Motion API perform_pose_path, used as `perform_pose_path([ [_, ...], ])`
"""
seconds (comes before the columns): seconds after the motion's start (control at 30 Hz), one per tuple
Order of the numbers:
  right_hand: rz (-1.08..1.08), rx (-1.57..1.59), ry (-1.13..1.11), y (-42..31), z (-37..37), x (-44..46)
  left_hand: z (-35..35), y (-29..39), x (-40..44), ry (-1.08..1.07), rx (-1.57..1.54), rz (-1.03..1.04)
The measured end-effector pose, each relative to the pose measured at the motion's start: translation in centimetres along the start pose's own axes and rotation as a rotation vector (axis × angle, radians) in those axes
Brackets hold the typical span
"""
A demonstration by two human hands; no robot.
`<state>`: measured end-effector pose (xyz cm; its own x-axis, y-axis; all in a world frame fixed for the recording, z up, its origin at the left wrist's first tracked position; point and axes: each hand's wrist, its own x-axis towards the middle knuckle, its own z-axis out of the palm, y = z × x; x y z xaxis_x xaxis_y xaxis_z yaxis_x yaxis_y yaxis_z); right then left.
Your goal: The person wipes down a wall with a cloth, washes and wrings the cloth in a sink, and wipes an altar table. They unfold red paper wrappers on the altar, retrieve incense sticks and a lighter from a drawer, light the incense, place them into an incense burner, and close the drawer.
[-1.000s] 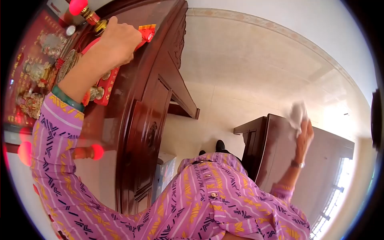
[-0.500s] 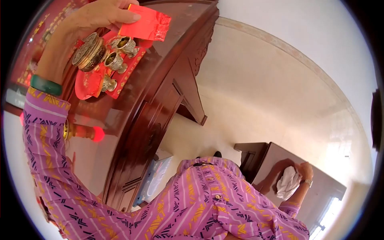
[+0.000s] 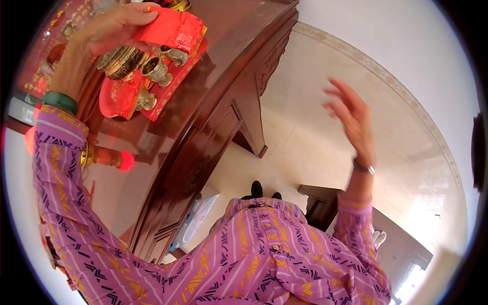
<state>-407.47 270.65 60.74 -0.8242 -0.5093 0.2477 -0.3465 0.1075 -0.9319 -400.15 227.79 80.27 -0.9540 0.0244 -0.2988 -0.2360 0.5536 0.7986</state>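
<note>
My left hand (image 3: 119, 25) is closed on a red paper packet (image 3: 173, 29), pinching its near edge with the thumb on top. The packet is held above the dark wooden cabinet top (image 3: 241, 46) and partly covers what lies below it. Under it are small ornate metal goblets (image 3: 154, 70) on a red tray with gold marks (image 3: 170, 89). A round, patterned metal pot (image 3: 121, 63) sits beside the goblets, below my hand. My right hand (image 3: 353, 119) is raised over the floor, empty, its fingers apart and slightly blurred.
A small dark table (image 3: 401, 235) stands at lower right, with a white cloth (image 3: 378, 238) mostly hidden behind my right sleeve. A lamp with a glowing red end (image 3: 126, 160) is on the cabinet top. The cabinet's carved front (image 3: 190, 170) borders the tiled floor (image 3: 295, 147).
My right hand has let go of the white cloth on the small table and risen up and to the left. My left hand has shifted slightly left, still with the red paper packet.
</note>
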Motion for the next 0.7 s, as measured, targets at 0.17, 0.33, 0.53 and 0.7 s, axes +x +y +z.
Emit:
perform_pose_path([
  [0.17, -0.622, -0.157, 0.119, -5.6, 12.1, 9.5, -0.2, -2.9, 1.3, -0.114, -0.218, 0.12],
  [0.33, -0.64, -0.109, 0.002, -7.8, 17.0, 13.0, 0.6, -2.7, 0.9, -0.075, -0.305, 0.135],
  [0.53, -0.598, -0.147, -0.04, -8.8, 17.2, 13.4, 0.1, -3.2, 0.6, 0.002, -0.397, 0.095],
  [0.7, -0.703, -0.365, 0.002, -9.5, 17.3, 14.8, 2.3, -2.6, -1.8, 0.481, -0.113, -0.022],
])
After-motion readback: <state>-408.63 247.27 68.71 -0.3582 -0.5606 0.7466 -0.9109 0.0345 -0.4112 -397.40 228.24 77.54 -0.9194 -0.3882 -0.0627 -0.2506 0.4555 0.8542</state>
